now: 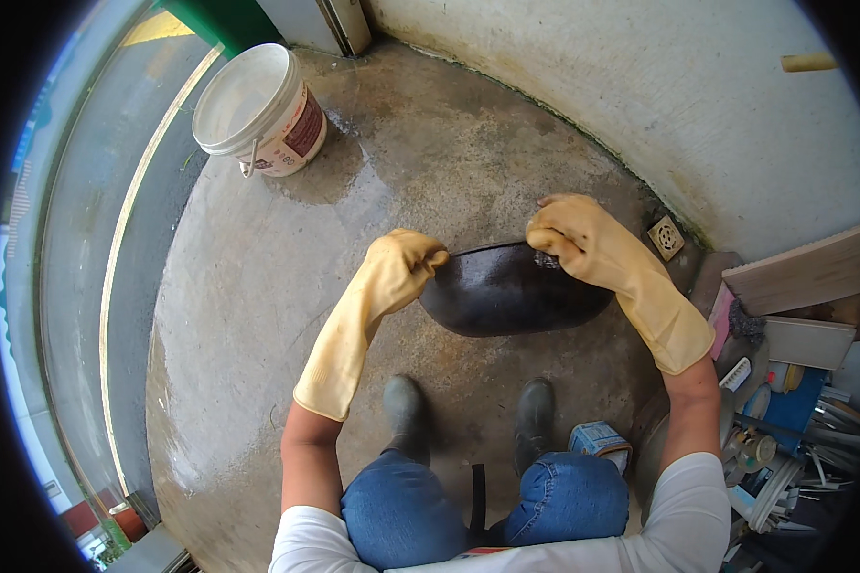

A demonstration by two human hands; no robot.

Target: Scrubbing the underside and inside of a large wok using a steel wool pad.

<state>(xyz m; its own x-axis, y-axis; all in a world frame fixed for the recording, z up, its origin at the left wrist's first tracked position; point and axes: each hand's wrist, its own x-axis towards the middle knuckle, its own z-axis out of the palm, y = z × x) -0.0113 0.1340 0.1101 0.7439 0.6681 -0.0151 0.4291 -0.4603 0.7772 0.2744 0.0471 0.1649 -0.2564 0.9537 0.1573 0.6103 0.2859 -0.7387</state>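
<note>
A dark, glossy pan-like vessel (516, 296) with a rounded lower edge is held tilted above the concrete, in front of my boots. I cannot tell whether its inside or its outside faces me. My left hand (401, 265), in a yellow rubber glove, is closed on the left end of its upper rim. At the right end, my right hand (569, 234), gloved the same way, is closed round a dark steel wool scrubber (546, 260). That scrubber, mostly hidden by the fingers, presses at the pan's rim.
A white bucket (296, 134) stands on wet concrete (258, 258) at far left. A floor drain (666, 238) lies beside the wall at right. A blue carton (599, 440) sits by my right boot. Boards (803, 272) and piled kitchenware (774, 468) crowd the right side.
</note>
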